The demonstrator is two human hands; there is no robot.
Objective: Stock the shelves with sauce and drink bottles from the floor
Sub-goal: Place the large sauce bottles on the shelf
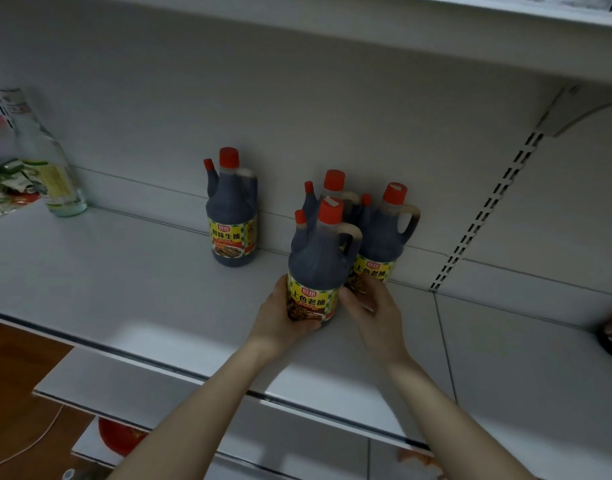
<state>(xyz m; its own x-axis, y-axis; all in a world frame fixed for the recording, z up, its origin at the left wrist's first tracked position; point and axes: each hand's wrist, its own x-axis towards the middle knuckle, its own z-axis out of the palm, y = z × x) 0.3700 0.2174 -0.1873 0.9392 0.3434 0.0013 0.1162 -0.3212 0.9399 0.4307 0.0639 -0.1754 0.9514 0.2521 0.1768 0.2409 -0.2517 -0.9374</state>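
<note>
White metal shelf (131, 278) with a plain back panel. The front soy sauce bottle (316, 268) is stood upright on it and is clasped low on the label by both hands, left hand (283, 315) wrapped round its left side, right hand (370, 306) pressed to its right side and base. Just behind this bottle a second dark bottle (384, 237) and a third one (334, 188) are packed tight, apparently touching. To its left, apart, a lone soy bottle (231, 216) is stood by the back panel. Far left of it, a clear glass bottle (44, 157) and crumpled packets (6, 188) are seen. Risk: if the held bottle is pushed back too hard, the two behind are likely to be knocked against the panel or toppled; handles could be snagged together. A low grip under a top-heavy bottle could let it tip forward on release.
</note>
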